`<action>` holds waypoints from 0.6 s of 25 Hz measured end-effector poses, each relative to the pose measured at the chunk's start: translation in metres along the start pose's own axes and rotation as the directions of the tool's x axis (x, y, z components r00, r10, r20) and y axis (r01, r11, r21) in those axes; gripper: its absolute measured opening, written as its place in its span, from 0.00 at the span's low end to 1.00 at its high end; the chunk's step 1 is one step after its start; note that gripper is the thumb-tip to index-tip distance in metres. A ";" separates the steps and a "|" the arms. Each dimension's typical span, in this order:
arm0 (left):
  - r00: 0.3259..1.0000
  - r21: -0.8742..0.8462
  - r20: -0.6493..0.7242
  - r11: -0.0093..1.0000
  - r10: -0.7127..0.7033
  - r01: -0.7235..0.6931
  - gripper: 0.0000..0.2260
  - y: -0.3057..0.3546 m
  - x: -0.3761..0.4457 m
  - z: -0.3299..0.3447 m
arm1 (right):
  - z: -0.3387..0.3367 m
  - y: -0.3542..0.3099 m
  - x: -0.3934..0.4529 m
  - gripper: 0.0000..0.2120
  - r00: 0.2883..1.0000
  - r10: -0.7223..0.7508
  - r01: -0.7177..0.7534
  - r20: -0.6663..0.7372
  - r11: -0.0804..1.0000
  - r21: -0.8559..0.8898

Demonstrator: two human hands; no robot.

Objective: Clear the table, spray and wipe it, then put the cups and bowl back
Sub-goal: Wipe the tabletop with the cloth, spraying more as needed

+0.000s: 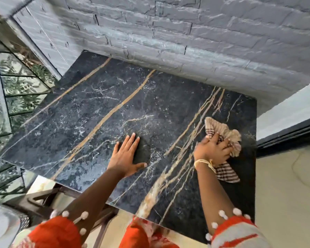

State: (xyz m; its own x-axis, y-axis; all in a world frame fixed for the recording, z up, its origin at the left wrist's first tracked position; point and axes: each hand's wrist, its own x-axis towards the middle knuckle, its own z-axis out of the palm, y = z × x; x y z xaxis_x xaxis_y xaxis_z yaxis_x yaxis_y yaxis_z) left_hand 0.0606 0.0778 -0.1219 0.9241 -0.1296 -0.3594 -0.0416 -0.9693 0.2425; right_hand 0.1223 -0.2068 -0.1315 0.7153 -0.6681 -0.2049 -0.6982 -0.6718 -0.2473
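The counter (100, 104) is a dark, glossy marble slab streaked with white veins and long golden-brown bands, its far edge set against a grey rough-stone brick wall (186, 29), with a glazed railing and greenery (16, 83) to the left and a pale floor (284, 185) to the right. The left hand (126, 156) lies flat on the counter near its front, fingers straight and spread apart. The right hand (212, 150), near the counter's right edge, has its fingers clamped on a crumpled striped cloth (227, 138) pressed to the marble.
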 end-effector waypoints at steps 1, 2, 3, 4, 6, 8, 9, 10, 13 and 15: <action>1.000 0.012 -0.012 1.000 0.004 -0.004 0.50 -0.006 -0.003 -0.001 | 0.007 -0.023 -0.010 0.24 0.997 -0.080 0.080 0.013 0.996 -0.024; 1.000 0.022 -0.019 1.000 0.000 0.000 0.51 -0.012 -0.006 -0.003 | 0.014 -0.048 -0.021 0.25 0.987 -0.160 0.161 0.024 0.986 -0.050; 1.000 0.028 -0.008 1.000 -0.010 0.010 0.54 -0.018 -0.008 -0.005 | 0.020 -0.073 -0.034 0.26 0.968 -0.243 0.247 0.055 0.967 -0.071; 1.000 0.042 0.015 0.999 -0.018 0.018 0.56 -0.022 -0.011 -0.004 | 0.027 -0.098 -0.049 0.26 0.934 -0.339 0.350 0.107 0.931 -0.102; 0.999 0.091 0.040 0.996 -0.017 0.014 0.58 -0.022 -0.015 -0.003 | 0.043 -0.134 -0.082 0.25 0.775 -0.591 0.624 0.222 0.770 -0.130; 0.998 0.119 0.062 0.993 -0.004 -0.004 0.56 -0.024 -0.017 -0.002 | 0.053 -0.157 -0.106 0.22 0.539 -0.775 0.830 0.330 0.556 -0.049; 0.997 0.135 0.080 0.991 0.000 -0.011 0.55 -0.026 -0.017 -0.001 | 0.055 -0.158 -0.113 0.21 0.459 -0.811 0.874 0.362 0.485 -0.023; 0.996 0.147 0.090 0.989 0.001 -0.014 0.55 -0.027 -0.017 0.001 | 0.054 -0.156 -0.115 0.20 0.421 -0.826 0.894 0.374 0.447 -0.018; 0.997 0.150 0.076 0.988 0.007 -0.018 0.56 -0.030 -0.016 0.001 | 0.046 -0.141 -0.087 0.21 0.503 -0.799 0.852 0.329 0.523 -0.034; 0.994 0.166 0.107 0.986 0.005 -0.023 0.56 -0.029 -0.015 0.001 | 0.038 -0.115 -0.056 0.22 0.661 -0.710 0.745 0.243 0.659 -0.099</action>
State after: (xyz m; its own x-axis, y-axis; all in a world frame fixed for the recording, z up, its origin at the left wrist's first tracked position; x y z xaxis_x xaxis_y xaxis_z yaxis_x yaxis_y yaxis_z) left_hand 0.0473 0.1075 -0.1243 0.8779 -0.1560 -0.4527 -0.1253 -0.9873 0.0973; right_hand 0.1636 -0.0799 -0.1273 0.9753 0.1134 -0.1895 0.0699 -0.9724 -0.2224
